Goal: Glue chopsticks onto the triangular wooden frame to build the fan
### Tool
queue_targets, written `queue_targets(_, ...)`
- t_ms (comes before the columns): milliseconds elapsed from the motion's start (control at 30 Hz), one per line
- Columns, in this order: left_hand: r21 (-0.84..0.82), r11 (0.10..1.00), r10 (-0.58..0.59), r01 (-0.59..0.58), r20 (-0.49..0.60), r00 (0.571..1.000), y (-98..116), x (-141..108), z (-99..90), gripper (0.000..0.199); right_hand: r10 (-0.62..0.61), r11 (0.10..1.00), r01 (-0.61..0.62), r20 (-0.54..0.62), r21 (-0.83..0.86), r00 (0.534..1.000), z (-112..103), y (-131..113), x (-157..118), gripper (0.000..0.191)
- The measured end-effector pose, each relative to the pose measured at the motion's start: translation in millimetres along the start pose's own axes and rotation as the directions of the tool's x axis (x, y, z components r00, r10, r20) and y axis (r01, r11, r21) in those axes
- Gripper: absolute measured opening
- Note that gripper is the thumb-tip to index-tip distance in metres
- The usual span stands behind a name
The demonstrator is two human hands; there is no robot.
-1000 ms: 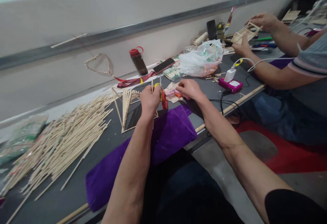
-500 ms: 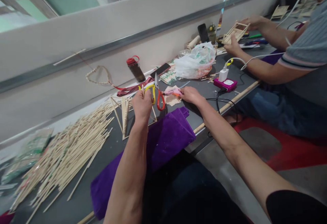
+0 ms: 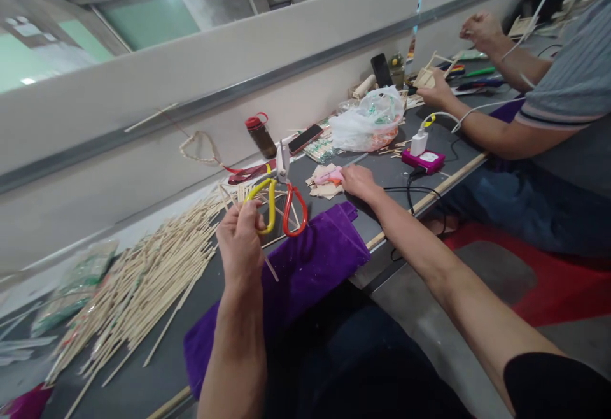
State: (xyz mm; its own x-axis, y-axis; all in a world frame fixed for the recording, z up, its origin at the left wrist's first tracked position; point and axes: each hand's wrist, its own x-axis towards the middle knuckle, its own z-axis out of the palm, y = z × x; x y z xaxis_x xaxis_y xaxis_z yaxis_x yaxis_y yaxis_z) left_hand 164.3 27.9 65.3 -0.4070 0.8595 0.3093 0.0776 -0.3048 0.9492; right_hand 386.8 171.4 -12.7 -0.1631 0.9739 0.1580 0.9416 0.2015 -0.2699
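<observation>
My left hand [image 3: 240, 234] is closed round the yellow handle of open-bladed scissors [image 3: 287, 212], with their red handle hanging to the right. A thin stick [image 3: 271, 269] also passes through this hand. My right hand [image 3: 359, 182] rests at a pink and orange item [image 3: 330, 176] on some cardboard pieces [image 3: 324, 188]; its fingertips are partly hidden, so its grip is unclear. Below the scissors lies a purple cloth [image 3: 315, 253]. A frame of thin sticks stands partly hidden behind my left hand.
Loose sticks [image 3: 143, 285] cover the left of the table. Behind are a bottle [image 3: 261, 135], a phone [image 3: 306, 139] and a plastic bag [image 3: 367, 123]. A magenta power socket [image 3: 423, 160] sits at right, near a person's arms [image 3: 491, 123] and a small stick model [image 3: 432, 75].
My left hand has moved left and down, bringing the scissors toward me. My right hand has barely shifted. The other person's far hand has come away from the stick model.
</observation>
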Motion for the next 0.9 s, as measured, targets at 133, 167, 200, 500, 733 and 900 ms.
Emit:
queue_targets(133, -0.139, 0.988, -0.066, 0.063, -0.019, 0.998, -1, -23, -22.2, 0.016, 0.007, 1.000, -0.007, -0.027, -0.014, 1.000, -4, -6, -8, 0.037)
queue_targets(167, -0.161, 0.985, -0.069, 0.065, -0.022, 0.997, 0, -28, -27.0, 0.017, 0.004, 1.000, -0.005, -0.054, -0.017, 0.999, -7, -9, -11, 0.039)
queue_targets(200, -0.179, 0.982, -0.067, 0.061, -0.024, 0.997, 2, -32, -31.2, 0.017, -0.003, 1.000, 0.002, -0.081, -0.019, 0.997, -11, -13, -12, 0.041)
queue_targets(500, -0.246, 0.966, -0.085, 0.078, -0.017, 0.996, 12, -53, -41.7, 0.017, -0.153, 0.988, 0.156, 0.147, -0.008, 0.977, -43, -68, 46, 0.021)
queue_targets(733, -0.207, 0.974, -0.103, 0.091, -0.048, 0.994, 7, -57, -53.0, 0.016, -0.183, 0.982, 0.189, 0.361, 0.020, 0.915, -26, -78, 78, 0.034)
queue_targets(900, -0.214, 0.972, -0.115, 0.101, -0.051, 0.992, 7, -57, -53.2, 0.017, -0.172, 0.985, 0.169, 0.342, 0.039, 0.924, -12, -75, 87, 0.034)
